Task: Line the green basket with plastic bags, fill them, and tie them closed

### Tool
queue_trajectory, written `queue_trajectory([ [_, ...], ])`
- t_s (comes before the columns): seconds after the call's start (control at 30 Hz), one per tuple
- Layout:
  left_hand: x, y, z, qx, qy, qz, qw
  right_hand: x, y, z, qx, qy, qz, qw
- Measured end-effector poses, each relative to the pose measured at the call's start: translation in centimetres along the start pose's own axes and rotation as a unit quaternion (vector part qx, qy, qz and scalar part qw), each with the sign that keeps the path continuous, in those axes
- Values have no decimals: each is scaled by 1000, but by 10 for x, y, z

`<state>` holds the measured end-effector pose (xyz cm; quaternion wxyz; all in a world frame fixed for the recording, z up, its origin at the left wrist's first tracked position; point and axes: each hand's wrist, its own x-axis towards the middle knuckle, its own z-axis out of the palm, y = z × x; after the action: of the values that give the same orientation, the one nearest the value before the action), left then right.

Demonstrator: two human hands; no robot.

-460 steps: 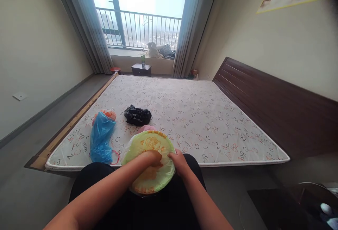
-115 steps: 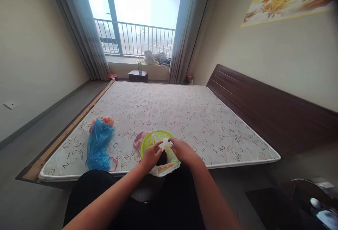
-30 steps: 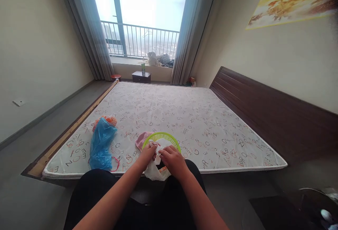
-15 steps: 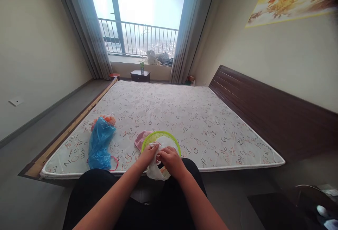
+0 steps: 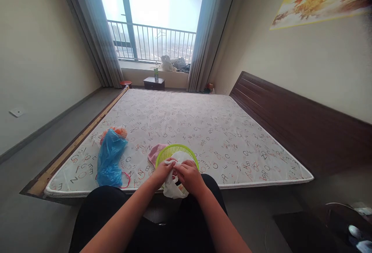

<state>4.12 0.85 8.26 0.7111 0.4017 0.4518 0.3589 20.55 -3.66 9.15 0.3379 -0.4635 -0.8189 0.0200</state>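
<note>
A white plastic bag (image 5: pixel 176 191) hangs between my hands, bunched up at the top. My left hand (image 5: pixel 165 173) is closed on its gathered edge. Close beside it, my right hand (image 5: pixel 187 173) pinches the same bag, with the fingertips of both hands nearly touching. Part of the bag lies inside a lime-green basket (image 5: pixel 168 150) just behind my hands, at the near edge of the mattress. What the bag contains is mostly hidden; a little orange shows low down. A pink cloth (image 5: pixel 156 153) lies against the basket's left side.
On the mattress (image 5: pixel 186 117), left of the basket, lies a blue plastic bag (image 5: pixel 110 158) with an orange bag (image 5: pixel 118 131) behind it. A dark headboard (image 5: pixel 279 109) runs along the right. Beyond the bed stands a small nightstand (image 5: pixel 154 82) bearing a green bottle (image 5: pixel 156 74).
My fingers have shifted slightly on the white bag, and my right hand has closed nearer to the left. The bag's hanging part has moved a little right. Everything else is unchanged.
</note>
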Motion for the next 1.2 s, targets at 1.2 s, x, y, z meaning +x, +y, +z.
queue_trajectory([
  [1.2,12,-13,-13,-157,-24,-66,985,-4,-1,-2,148,11,84,985],
])
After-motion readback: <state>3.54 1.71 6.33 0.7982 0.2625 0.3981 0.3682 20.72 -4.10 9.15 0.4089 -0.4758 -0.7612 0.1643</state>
